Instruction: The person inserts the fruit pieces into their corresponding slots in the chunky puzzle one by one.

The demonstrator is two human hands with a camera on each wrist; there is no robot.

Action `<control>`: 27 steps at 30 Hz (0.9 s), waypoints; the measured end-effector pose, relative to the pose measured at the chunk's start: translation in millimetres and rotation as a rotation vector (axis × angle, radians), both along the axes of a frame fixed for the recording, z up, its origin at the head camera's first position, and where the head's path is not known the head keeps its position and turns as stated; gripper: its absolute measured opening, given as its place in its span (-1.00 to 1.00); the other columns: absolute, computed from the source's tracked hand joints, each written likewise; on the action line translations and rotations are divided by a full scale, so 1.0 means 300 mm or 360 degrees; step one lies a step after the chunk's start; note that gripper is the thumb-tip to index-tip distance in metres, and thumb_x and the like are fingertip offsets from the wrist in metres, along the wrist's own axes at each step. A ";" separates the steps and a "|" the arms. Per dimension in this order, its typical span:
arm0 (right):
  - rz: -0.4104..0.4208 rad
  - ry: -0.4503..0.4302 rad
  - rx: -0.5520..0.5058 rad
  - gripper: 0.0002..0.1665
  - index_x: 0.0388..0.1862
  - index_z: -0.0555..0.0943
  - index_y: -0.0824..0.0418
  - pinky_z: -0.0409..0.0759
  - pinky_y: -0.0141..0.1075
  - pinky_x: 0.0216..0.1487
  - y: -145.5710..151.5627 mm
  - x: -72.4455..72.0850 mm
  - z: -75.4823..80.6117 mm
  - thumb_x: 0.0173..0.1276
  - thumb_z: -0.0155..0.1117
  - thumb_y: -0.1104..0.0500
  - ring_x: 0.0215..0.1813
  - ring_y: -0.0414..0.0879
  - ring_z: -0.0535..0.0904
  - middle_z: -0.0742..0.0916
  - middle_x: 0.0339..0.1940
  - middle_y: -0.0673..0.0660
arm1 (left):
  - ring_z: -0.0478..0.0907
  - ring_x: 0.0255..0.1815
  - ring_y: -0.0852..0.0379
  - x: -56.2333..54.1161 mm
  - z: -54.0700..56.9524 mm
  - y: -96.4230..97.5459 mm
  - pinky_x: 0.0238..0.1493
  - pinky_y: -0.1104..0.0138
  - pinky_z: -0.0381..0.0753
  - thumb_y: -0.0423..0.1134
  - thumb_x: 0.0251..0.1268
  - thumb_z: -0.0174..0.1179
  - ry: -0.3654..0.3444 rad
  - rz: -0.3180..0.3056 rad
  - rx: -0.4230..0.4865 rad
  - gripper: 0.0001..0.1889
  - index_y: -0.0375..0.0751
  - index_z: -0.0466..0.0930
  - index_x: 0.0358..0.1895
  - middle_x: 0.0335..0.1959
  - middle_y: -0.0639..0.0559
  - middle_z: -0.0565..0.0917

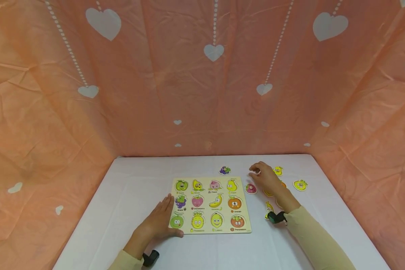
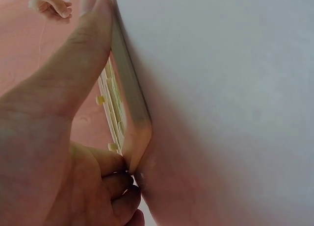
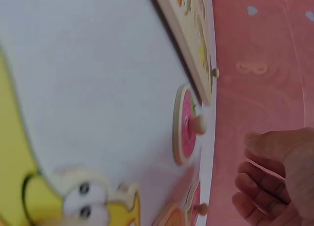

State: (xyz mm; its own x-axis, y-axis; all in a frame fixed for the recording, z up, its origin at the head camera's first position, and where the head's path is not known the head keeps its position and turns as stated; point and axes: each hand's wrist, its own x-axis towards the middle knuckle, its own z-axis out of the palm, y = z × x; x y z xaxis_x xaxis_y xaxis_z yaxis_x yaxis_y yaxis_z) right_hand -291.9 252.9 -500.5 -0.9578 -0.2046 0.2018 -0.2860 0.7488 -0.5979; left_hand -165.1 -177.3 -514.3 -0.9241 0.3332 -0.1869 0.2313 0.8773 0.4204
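Note:
A wooden fruit puzzle board [image 1: 206, 193] lies flat on the table. My left hand [image 1: 158, 221] holds its near left corner, thumb along the near edge and fingers against the left edge; the left wrist view shows this thumb [image 2: 88, 44] close up. To the right of the board, my right hand [image 1: 268, 178] is raised above loose knobbed pieces. Its fingers are bent, with the thumb apart and nothing visible between them. Nearest it are a pink strawberry piece [image 1: 251, 188], also in the right wrist view with its knob [image 3: 198, 124], and a yellow pear piece [image 1: 278, 170].
Behind the board lies a grape piece [image 1: 224, 170]. A pineapple piece [image 1: 300, 185] is at the far right. A banana piece [image 1: 268, 207] sits beside the right wrist, and other pieces are partly hidden under that arm. Heart-patterned cloth [image 1: 209, 93] surrounds the white table [image 1: 128, 180].

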 end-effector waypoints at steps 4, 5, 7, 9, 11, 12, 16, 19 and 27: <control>-0.0030 -0.0001 0.0008 -0.75 0.03 0.71 0.42 0.72 0.06 0.09 0.025 -0.001 -0.003 0.47 0.45 0.29 -0.02 0.16 0.64 0.71 -0.09 0.26 | -0.03 0.76 -0.32 0.000 -0.002 -0.002 0.75 -0.11 0.04 0.27 -0.10 0.69 0.0008 -0.0007 0.0000 0.46 -0.55 -0.01 0.68 0.74 -0.42 0.02; -0.0039 -0.0018 0.0004 -0.74 0.04 0.71 0.42 0.71 0.04 0.09 0.032 -0.002 -0.004 0.48 0.45 0.28 -0.02 0.16 0.63 0.71 -0.09 0.26 | -0.02 0.76 -0.33 -0.001 -0.004 -0.002 0.75 -0.11 0.05 0.27 -0.10 0.69 0.0011 -0.0010 -0.0001 0.46 -0.55 -0.01 0.68 0.74 -0.42 0.02; -0.0051 -0.0050 0.0002 -0.72 0.06 0.70 0.42 0.71 0.03 0.08 0.046 -0.001 -0.006 0.49 0.44 0.26 -0.02 0.15 0.62 0.71 -0.07 0.26 | -0.02 0.76 -0.32 -0.002 -0.007 -0.003 0.75 -0.10 0.04 0.27 -0.10 0.68 0.0013 -0.0013 -0.0009 0.46 -0.55 -0.01 0.68 0.74 -0.42 0.03; -0.0068 -0.0084 -0.0002 -0.70 0.08 0.69 0.42 0.72 0.03 0.10 0.060 -0.003 -0.010 0.51 0.43 0.24 0.01 0.17 0.62 0.71 -0.04 0.28 | -0.01 0.76 -0.33 -0.003 -0.007 -0.003 0.75 -0.11 0.05 0.27 -0.11 0.69 0.0021 -0.0017 -0.0004 0.46 -0.56 0.00 0.67 0.73 -0.43 0.03; -0.0093 -0.0121 -0.0005 -0.69 0.10 0.68 0.41 0.73 0.04 0.13 0.074 -0.004 -0.013 0.52 0.42 0.22 0.04 0.17 0.63 0.70 0.00 0.28 | 0.00 0.75 -0.35 -0.004 -0.008 -0.003 0.75 -0.11 0.06 0.25 -0.12 0.70 0.0028 -0.0023 0.0004 0.46 -0.58 0.00 0.66 0.73 -0.45 0.04; -0.0106 -0.0130 0.0002 -0.69 0.11 0.68 0.40 0.73 0.04 0.13 0.081 -0.004 -0.015 0.53 0.42 0.21 0.04 0.17 0.63 0.70 0.01 0.29 | 0.01 0.75 -0.35 -0.005 -0.009 -0.003 0.75 -0.12 0.06 0.25 -0.12 0.70 0.0031 -0.0025 0.0007 0.46 -0.59 0.00 0.66 0.72 -0.46 0.04; -0.0133 -0.0175 -0.0018 -0.68 0.13 0.66 0.41 0.72 0.01 0.11 0.106 0.001 -0.016 0.55 0.39 0.22 0.03 0.16 0.62 0.69 0.01 0.30 | 0.02 0.74 -0.38 -0.005 -0.009 -0.004 0.74 -0.14 0.08 0.23 -0.13 0.71 0.0043 -0.0035 0.0023 0.46 -0.62 0.01 0.64 0.71 -0.49 0.05; -0.0138 -0.0195 -0.0035 -0.67 0.14 0.65 0.43 0.71 -0.02 0.08 0.123 0.006 -0.017 0.55 0.38 0.22 0.03 0.15 0.60 0.67 0.01 0.30 | 0.01 0.74 -0.37 -0.005 -0.011 -0.004 0.74 -0.13 0.07 0.24 -0.13 0.71 0.0036 -0.0032 0.0018 0.46 -0.61 0.01 0.65 0.71 -0.48 0.05; -0.0131 -0.0248 -0.0018 -0.65 0.17 0.64 0.43 0.67 -0.01 0.14 0.146 0.012 -0.017 0.60 0.34 0.18 0.04 0.13 0.58 0.67 0.02 0.29 | 0.00 0.75 -0.35 0.000 -0.008 -0.003 0.75 -0.12 0.05 0.24 -0.11 0.70 0.0021 -0.0019 0.0010 0.45 -0.59 0.00 0.66 0.73 -0.46 0.04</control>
State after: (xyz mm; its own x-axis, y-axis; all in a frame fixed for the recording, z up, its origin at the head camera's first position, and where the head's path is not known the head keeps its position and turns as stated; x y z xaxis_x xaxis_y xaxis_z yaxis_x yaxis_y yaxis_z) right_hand -288.3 296.8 -505.7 -0.9911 -0.1228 0.0513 -0.1271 0.7588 -0.6388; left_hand -165.0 -178.2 -516.8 -0.9223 0.3456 -0.1728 0.2475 0.8718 0.4227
